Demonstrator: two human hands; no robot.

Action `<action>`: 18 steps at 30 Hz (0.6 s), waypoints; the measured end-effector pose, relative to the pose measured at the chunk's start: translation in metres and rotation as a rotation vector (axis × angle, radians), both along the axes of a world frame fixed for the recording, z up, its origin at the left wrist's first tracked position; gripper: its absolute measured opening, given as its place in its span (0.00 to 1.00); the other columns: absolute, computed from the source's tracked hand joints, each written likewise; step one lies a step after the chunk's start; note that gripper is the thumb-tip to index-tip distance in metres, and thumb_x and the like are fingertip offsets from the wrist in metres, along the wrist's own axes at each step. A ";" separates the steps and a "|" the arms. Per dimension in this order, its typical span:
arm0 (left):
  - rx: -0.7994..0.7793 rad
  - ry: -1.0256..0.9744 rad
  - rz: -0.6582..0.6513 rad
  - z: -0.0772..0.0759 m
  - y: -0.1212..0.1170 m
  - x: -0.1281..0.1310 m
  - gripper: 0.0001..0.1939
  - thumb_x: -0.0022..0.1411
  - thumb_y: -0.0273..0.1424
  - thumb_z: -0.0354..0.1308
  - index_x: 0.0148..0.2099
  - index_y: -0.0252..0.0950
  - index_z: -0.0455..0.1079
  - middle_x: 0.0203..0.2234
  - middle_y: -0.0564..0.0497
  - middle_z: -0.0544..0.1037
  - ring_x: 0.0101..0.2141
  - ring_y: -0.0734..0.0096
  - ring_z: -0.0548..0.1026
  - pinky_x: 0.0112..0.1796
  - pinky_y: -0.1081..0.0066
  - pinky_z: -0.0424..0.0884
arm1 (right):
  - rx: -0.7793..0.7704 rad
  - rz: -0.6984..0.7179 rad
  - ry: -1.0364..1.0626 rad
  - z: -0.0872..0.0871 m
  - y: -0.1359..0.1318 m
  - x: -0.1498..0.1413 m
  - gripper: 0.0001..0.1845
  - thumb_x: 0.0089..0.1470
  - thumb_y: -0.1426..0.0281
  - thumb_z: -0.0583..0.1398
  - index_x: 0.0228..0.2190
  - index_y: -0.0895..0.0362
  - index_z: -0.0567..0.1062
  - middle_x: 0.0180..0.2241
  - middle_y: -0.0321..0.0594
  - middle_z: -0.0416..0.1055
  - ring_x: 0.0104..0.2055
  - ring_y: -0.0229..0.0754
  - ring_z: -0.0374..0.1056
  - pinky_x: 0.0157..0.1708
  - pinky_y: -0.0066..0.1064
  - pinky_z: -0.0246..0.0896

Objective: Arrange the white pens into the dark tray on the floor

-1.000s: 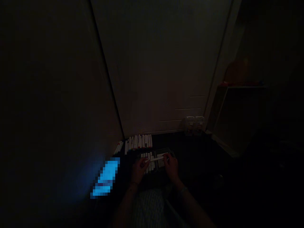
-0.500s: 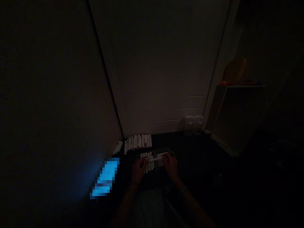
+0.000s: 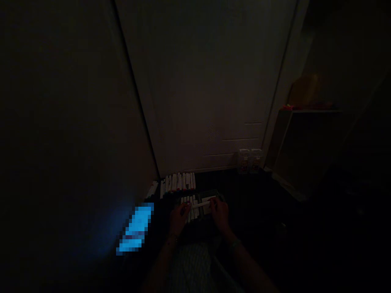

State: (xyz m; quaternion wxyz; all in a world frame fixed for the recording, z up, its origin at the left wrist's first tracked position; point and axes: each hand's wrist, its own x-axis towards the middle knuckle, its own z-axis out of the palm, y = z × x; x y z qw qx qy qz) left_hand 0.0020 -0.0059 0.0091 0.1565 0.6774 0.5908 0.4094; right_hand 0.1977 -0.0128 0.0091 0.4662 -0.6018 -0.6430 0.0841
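Note:
In the dim head view, a white marker pen lies sideways between my hands. My left hand pinches its left end and my right hand pinches its right end. Beneath them is a dark divided tray. Several white marker pens stand side by side in its left compartment. A pale flat piece shows in the right compartment, partly covered by my right hand. The fine print and tip colour of the held pen are too dark to read.
Behind the tray lies a row of several white markers, with a smaller bunch by the left wall. Two clear containers stand against the back wall. A pixelated bright blue screen glows at left. A cabinet rises at right.
Almost nothing differs. Both hands keep hold of the marker pen in nearly the same place over the tray.

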 end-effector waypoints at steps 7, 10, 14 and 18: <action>-0.026 -0.037 0.005 0.004 -0.003 0.003 0.21 0.56 0.48 0.46 0.32 0.37 0.69 0.24 0.52 0.74 0.27 0.72 0.71 0.29 0.74 0.63 | 0.001 0.016 0.013 -0.001 0.000 0.001 0.15 0.59 0.67 0.47 0.35 0.54 0.72 0.29 0.35 0.72 0.31 0.36 0.65 0.35 0.26 0.49; -0.019 -0.059 0.012 0.006 -0.004 0.004 0.21 0.56 0.48 0.46 0.32 0.36 0.69 0.24 0.52 0.74 0.27 0.72 0.71 0.28 0.75 0.63 | 0.005 0.029 0.017 -0.001 0.000 0.001 0.15 0.59 0.67 0.47 0.35 0.54 0.72 0.31 0.35 0.73 0.32 0.36 0.65 0.36 0.26 0.50; -0.003 -0.055 -0.003 0.006 -0.004 0.002 0.20 0.55 0.47 0.47 0.31 0.36 0.70 0.23 0.53 0.73 0.26 0.73 0.70 0.28 0.75 0.62 | 0.015 0.013 0.017 -0.001 0.000 0.000 0.15 0.59 0.67 0.47 0.36 0.54 0.72 0.31 0.35 0.73 0.31 0.35 0.65 0.36 0.26 0.50; 0.000 -0.061 -0.019 0.004 -0.004 0.001 0.19 0.56 0.47 0.47 0.33 0.37 0.70 0.22 0.54 0.72 0.25 0.73 0.69 0.27 0.76 0.61 | 0.014 0.002 0.019 -0.001 0.000 0.000 0.15 0.58 0.66 0.48 0.36 0.54 0.73 0.31 0.36 0.73 0.32 0.36 0.65 0.36 0.26 0.50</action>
